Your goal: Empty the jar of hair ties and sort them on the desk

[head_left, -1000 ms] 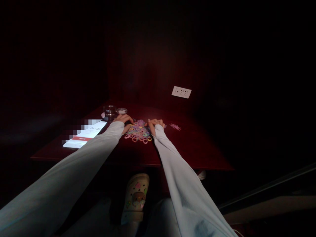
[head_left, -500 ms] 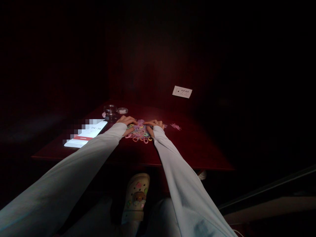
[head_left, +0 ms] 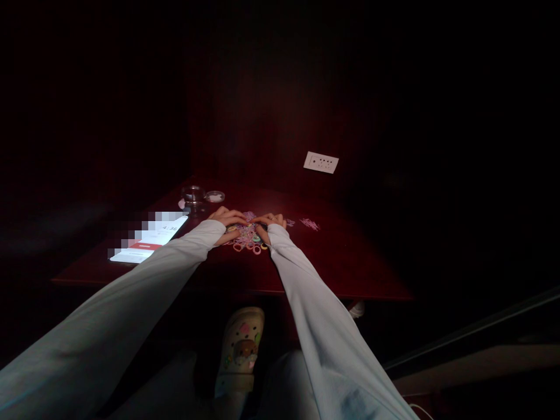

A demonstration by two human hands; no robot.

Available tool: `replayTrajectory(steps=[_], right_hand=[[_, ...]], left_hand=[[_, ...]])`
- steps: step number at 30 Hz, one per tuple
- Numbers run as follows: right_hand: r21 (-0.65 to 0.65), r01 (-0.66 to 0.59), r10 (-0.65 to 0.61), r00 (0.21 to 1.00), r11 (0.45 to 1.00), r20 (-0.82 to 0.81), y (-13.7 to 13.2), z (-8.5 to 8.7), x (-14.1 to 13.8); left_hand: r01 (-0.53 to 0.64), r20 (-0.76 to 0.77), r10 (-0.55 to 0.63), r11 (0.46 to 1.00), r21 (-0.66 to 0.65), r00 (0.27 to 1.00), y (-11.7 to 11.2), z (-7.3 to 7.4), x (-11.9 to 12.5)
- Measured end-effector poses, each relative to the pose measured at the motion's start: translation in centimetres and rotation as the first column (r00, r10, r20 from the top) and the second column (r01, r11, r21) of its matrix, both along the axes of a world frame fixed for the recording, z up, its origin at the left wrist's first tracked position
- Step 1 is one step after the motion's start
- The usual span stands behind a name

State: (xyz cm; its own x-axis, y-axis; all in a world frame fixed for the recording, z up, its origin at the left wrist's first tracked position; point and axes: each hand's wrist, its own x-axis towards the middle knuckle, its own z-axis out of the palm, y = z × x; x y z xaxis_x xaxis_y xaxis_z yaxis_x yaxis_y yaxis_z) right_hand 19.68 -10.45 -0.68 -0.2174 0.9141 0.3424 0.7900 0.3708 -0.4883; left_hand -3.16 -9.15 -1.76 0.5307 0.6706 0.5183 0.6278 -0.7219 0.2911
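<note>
A pile of small coloured hair ties (head_left: 247,236), mostly pink and purple with some yellow and green rings, lies on the dark red table (head_left: 341,262). My left hand (head_left: 227,220) rests on the pile's left side, fingers stretched towards the middle and thumb apart. From the other side my right hand (head_left: 268,224) reaches over the pile in the same way, fingers spread. Both hands touch the hair ties, and their fingertips nearly meet. Part of the pile is hidden beneath them. To the right lies a smaller heap of pink ties (head_left: 310,224).
Behind my left hand stands a clear round jar (head_left: 193,195), with a clear lid (head_left: 215,197) beside it. A lit phone (head_left: 151,239) lies at the table's left. The wall holds a white socket (head_left: 321,162). Below the table edge is a beige clog (head_left: 240,350).
My hands have drawn slightly closer together over the pile, the left moving a little to the right. The whole view has shifted slightly.
</note>
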Motion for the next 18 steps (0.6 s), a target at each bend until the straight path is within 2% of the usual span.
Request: replayTrajectory(steps=[7,18], right_hand=[[-0.009,-0.016,0.016,1.000,1.000,-0.011,-0.2,0.2,0.0],[-0.021,0.021,-0.023,0.997,1.000,-0.073,-0.7,1.2,-0.1]], left_hand=[[-0.053,-0.007,0.053,0.998,-0.026,0.999,-0.2,-0.3,0.5],[-0.002,0.008,0.002,0.999,-0.033,1.000,-0.1,-0.1,0.1]])
